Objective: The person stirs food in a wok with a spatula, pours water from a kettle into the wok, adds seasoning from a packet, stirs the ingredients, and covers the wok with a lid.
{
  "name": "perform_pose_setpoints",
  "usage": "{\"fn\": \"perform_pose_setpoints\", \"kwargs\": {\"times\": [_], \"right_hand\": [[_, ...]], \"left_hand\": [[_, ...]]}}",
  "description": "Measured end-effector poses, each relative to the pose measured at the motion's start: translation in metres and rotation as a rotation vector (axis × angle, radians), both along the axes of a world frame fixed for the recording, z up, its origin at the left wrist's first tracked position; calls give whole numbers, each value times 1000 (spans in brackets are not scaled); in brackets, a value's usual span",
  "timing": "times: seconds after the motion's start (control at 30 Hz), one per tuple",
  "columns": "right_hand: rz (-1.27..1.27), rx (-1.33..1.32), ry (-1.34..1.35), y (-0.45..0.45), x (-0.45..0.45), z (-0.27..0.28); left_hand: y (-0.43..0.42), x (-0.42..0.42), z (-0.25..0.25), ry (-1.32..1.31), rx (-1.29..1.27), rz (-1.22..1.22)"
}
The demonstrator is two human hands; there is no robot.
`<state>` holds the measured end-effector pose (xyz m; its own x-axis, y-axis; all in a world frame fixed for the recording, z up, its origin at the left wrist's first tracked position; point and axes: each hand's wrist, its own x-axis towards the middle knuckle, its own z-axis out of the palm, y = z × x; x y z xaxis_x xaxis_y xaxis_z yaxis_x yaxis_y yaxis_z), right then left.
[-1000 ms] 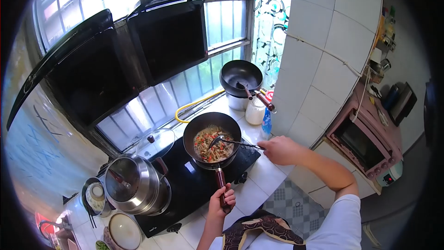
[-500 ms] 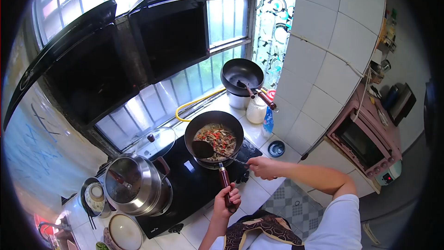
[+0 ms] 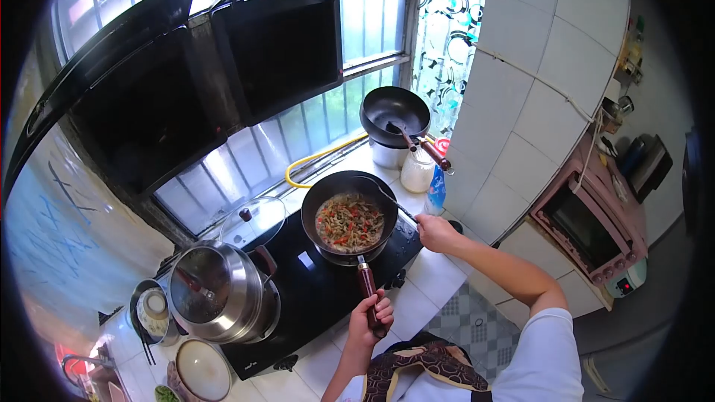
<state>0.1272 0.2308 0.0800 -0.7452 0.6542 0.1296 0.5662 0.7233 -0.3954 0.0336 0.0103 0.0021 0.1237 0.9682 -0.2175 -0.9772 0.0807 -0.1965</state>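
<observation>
My left hand (image 3: 368, 318) is closed around the dark red handle (image 3: 366, 283) of a black wok on the stove. Inside the wok (image 3: 328, 187) lies a cooked mix of thin strips and red pepper pieces (image 3: 348, 223) in some liquid. With my right hand (image 3: 438, 234) I grip a dark cooking spatula (image 3: 395, 201) by the end of its handle. Its shaft reaches over the wok's right rim. The spatula's head is against the far inner wall, edge-on and hard to make out.
A large steel steamer pot (image 3: 223, 294) stands left on the black cooktop (image 3: 298, 313), with a glass lid (image 3: 257, 219) behind it. A second pan (image 3: 395, 108) rests on a pot near the window, beside a jar (image 3: 415, 175). Range hood panels (image 3: 279, 52) hang above.
The spatula has gone from the wok's near left side to its far right wall. My right hand has moved slightly right and up; my left still grips the handle. The view has shifted slightly.
</observation>
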Motion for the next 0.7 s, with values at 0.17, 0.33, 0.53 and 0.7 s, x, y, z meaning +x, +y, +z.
{"fn": "perform_pose_setpoints", "kwargs": {"times": [0.17, 0.33, 0.53, 0.7], "right_hand": [[-214, -461, -157, -20, -6, 18], [-23, -202, 76, -21, -10, 16], [49, -235, 28, -25, -22, -8], [14, -203, 140, -18, -8, -13]], "left_hand": [[0, -3, -3, 18, 22, -14], [-4, -7, -2, 102, 5, -31], [-7, -10, 1, 120, -31, -9], [-10, -17, -4, 109, -1, -32]]}}
